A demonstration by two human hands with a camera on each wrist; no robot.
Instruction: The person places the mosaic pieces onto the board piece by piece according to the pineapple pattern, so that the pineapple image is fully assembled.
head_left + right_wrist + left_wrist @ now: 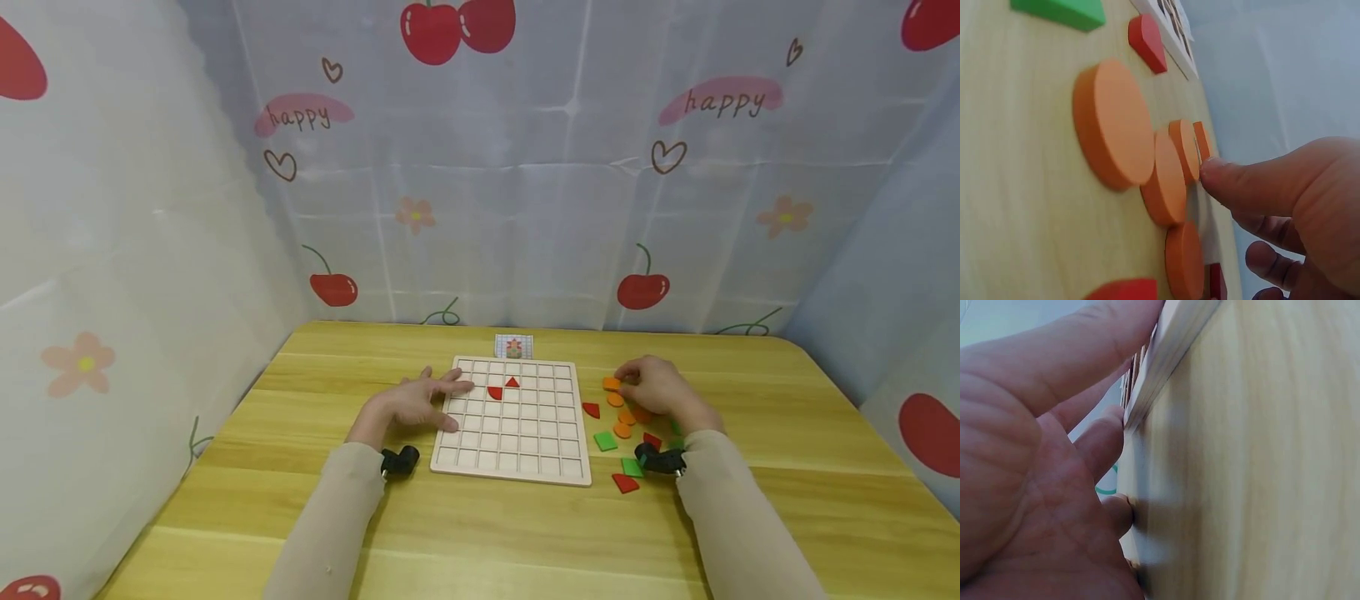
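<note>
The orange square piece (611,383) lies right of the grid board's (528,426) far half, at the left of the right hand (656,387), the nearer one; whether that hand pinches it, I cannot tell. The left hand (412,402), fingers spread, rests on the board's left edge.

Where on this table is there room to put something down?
Bare table: in front of the board, between the sleeves; left of the left hand; right of the right hand. Between board and right hand, pieces crowd it.
</note>
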